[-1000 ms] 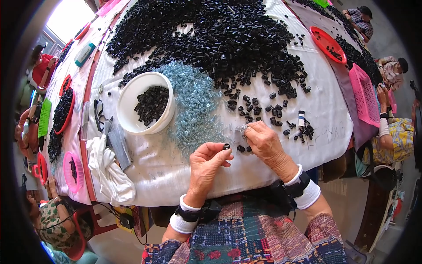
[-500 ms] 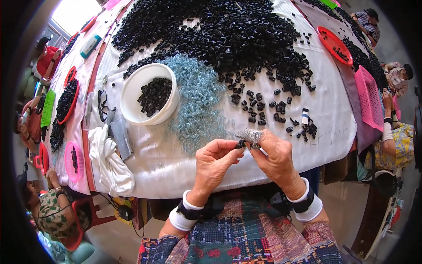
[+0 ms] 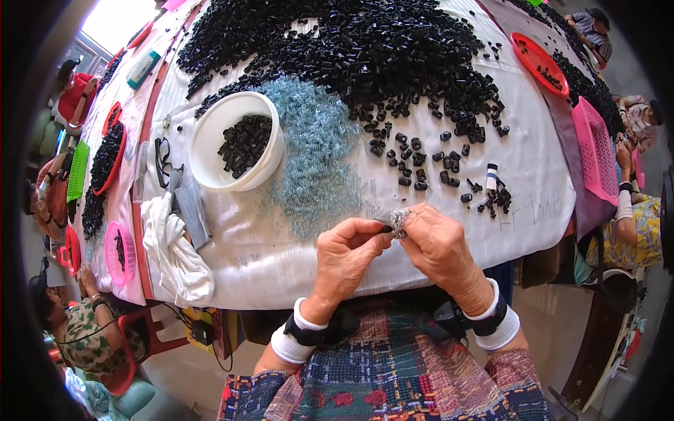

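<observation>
My left hand (image 3: 347, 261) is closed in a pinch on a small black plastic part (image 3: 386, 229), just over the table's near edge. Close beside it, my right hand (image 3: 444, 242) grips a crumpled silver foil-like piece (image 3: 395, 219); its exact kind is unclear. The black part and the silvery piece meet between my fingertips. Beyond my hands lies a heap of pale blue coil springs (image 3: 316, 147), with loose black plastic parts (image 3: 420, 174) to its right. Left of the springs, a white bowl (image 3: 202, 158) contains more black parts.
A large mound of black parts (image 3: 351, 63) covers the far table. A small white-and-dark bottle (image 3: 491, 175) stands at right near small black screws. Eyeglasses (image 3: 162, 161), a grey cloth (image 3: 192, 214) and a white cloth (image 3: 172, 256) lie at left. Other people sit at both sides.
The black part in my left fingers has come up against the silver piece, and my right fingers have closed further over that piece. The view has shifted slightly.
</observation>
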Demonstrator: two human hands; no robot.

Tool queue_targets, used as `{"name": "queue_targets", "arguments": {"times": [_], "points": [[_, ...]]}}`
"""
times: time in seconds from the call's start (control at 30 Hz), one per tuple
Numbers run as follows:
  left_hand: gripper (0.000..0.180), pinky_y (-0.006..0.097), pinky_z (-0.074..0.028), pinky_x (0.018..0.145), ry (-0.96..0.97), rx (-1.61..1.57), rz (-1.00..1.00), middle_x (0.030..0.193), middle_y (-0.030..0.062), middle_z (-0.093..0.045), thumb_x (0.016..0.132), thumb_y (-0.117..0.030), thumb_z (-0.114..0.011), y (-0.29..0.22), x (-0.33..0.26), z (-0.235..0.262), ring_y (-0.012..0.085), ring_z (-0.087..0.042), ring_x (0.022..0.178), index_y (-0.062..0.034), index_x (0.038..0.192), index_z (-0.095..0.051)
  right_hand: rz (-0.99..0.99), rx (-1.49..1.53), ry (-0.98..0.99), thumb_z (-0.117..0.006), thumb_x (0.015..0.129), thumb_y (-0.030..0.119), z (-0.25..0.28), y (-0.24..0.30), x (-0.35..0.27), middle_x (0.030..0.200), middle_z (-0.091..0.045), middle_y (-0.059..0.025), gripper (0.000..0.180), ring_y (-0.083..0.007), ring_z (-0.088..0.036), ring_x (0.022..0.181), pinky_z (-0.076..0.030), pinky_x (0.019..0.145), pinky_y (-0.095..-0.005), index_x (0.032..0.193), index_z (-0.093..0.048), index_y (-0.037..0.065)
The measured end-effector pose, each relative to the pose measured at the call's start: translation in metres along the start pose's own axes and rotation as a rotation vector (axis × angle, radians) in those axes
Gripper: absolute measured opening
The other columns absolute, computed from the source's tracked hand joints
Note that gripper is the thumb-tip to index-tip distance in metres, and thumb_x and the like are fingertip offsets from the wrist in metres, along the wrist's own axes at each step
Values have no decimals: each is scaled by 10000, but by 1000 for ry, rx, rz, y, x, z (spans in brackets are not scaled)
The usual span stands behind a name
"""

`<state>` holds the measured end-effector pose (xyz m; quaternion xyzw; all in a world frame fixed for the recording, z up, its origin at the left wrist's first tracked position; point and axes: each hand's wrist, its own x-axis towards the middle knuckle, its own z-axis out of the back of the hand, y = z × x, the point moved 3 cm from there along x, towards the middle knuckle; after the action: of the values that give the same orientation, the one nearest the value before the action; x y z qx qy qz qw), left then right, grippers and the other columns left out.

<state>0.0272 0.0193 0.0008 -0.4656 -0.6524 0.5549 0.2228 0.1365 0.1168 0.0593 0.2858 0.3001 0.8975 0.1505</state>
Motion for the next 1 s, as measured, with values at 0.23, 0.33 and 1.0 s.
{"name": "queue_targets", "arguments": {"times": [0.23, 0.33, 1.0], "points": [[126, 230, -528, 618, 10, 28, 82, 790, 93, -671, 824, -32, -662, 10, 0, 2, 128, -647, 718, 43, 917, -621, -21, -33, 54, -599, 662, -54, -8, 3, -5, 749, -578, -131, 135, -300, -570, 707, -480, 614, -371, 766, -539, 7], [149, 224, -520, 616, 5, 31, 103, 805, 74, -674, 822, -59, -670, 11, -1, -1, 114, -643, 721, 37, 931, -637, -32, -57, 35, -596, 672, -48, -11, 3, -7, 716, -556, -132, 118, -304, -553, 680, -466, 599, -379, 739, -520, 14], [160, 227, -521, 588, 16, -222, 251, 804, 90, -667, 823, -73, -640, 8, 6, 3, 115, -630, 662, 36, 940, -636, -255, 156, -99, -661, 687, -2, -8, -6, -9, 873, -577, -149, 281, -311, -574, 812, -479, 694, -349, 957, -584, -8]]}}
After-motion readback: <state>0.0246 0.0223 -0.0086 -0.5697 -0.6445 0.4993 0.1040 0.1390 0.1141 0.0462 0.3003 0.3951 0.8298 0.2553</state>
